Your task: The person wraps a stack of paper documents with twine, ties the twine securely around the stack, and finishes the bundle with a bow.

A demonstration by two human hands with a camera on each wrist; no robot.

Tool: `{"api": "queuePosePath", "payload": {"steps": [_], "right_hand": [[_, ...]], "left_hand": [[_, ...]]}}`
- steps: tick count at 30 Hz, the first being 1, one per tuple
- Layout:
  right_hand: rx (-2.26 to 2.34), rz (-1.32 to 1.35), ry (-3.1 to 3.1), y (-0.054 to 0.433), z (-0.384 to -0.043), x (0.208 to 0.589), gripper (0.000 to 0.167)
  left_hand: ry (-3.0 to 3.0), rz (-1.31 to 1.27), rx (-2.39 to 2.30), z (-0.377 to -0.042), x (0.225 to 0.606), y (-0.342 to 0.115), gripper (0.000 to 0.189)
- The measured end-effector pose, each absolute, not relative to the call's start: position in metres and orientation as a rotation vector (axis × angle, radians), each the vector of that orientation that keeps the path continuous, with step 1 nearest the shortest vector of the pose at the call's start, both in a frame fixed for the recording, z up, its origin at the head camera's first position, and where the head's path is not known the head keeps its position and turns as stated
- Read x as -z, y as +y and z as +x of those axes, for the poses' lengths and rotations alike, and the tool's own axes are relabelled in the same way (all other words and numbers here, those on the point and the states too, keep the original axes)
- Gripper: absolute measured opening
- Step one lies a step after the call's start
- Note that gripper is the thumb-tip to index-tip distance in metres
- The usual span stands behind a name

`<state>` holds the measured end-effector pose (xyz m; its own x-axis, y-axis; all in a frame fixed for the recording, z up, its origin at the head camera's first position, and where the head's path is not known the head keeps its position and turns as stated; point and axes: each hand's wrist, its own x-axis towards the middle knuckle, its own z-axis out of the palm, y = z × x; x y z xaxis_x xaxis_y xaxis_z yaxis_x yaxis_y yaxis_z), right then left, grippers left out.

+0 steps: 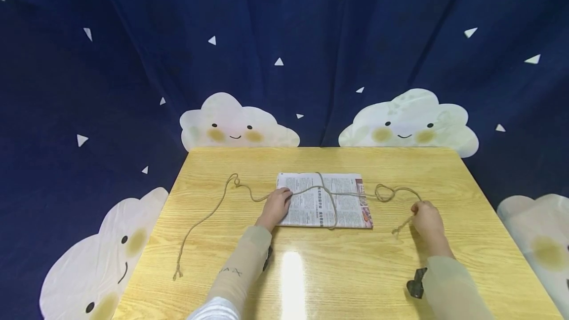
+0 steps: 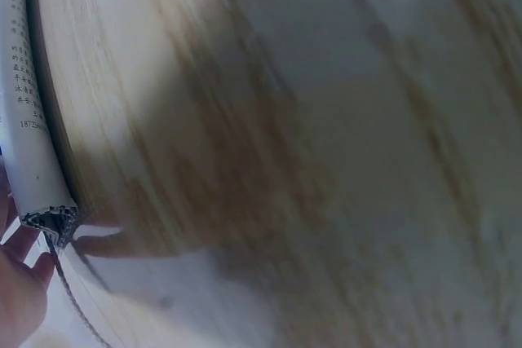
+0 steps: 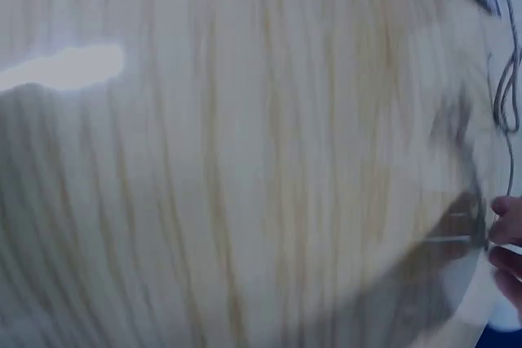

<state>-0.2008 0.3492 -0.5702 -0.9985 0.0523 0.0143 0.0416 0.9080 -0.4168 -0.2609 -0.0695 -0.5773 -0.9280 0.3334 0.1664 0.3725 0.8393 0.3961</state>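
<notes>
A folded newspaper (image 1: 306,211) lies flat on the wooden table, with a thin tan rope (image 1: 355,194) running across it both lengthwise and crosswise; the strands cross near its middle. My left hand (image 1: 276,207) grips the newspaper's left edge beside the rope, its fingertips over the top. In the left wrist view, the thumb (image 2: 45,270) shows by the folded end of the paper (image 2: 37,177). Off to the right, my right hand (image 1: 427,219) pinches the rope near its knotted end, which hangs below the fingers. A loose loop (image 1: 385,193) lies between that hand and the newspaper.
The rope's other length (image 1: 209,214) trails left over the table (image 1: 355,270), with a small loop near its top and a frayed end at the front left. Behind the table's far edge hangs a dark blue curtain (image 1: 249,73) with white clouds.
</notes>
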Motion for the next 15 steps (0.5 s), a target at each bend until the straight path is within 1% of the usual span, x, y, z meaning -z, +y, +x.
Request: {"api": "queuePosePath", "payload": {"steps": [5, 8, 12, 15], "right_hand": [[-0.564, -0.007, -2.807, 0.312, -0.217, 0.565, 0.023], [-0.65, 0.172, -2.737, 0.283, -0.23, 0.565, 0.024], [-0.669, 0.463, -2.829, 0.248, -0.245, 0.567, 0.033], [-0.596, 0.545, -2.92, 0.229, -0.252, 0.57, 0.034]], "left_hand": [[-2.925, -0.563, 0.635, -0.261, 0.576, -0.068, 0.023], [-2.921, -0.55, 0.625, -0.263, 0.576, -0.065, 0.022], [-2.887, -0.541, 0.58, -0.265, 0.578, -0.06, 0.02], [-2.879, -0.535, 0.521, -0.266, 0.579, -0.055, 0.018]]}}
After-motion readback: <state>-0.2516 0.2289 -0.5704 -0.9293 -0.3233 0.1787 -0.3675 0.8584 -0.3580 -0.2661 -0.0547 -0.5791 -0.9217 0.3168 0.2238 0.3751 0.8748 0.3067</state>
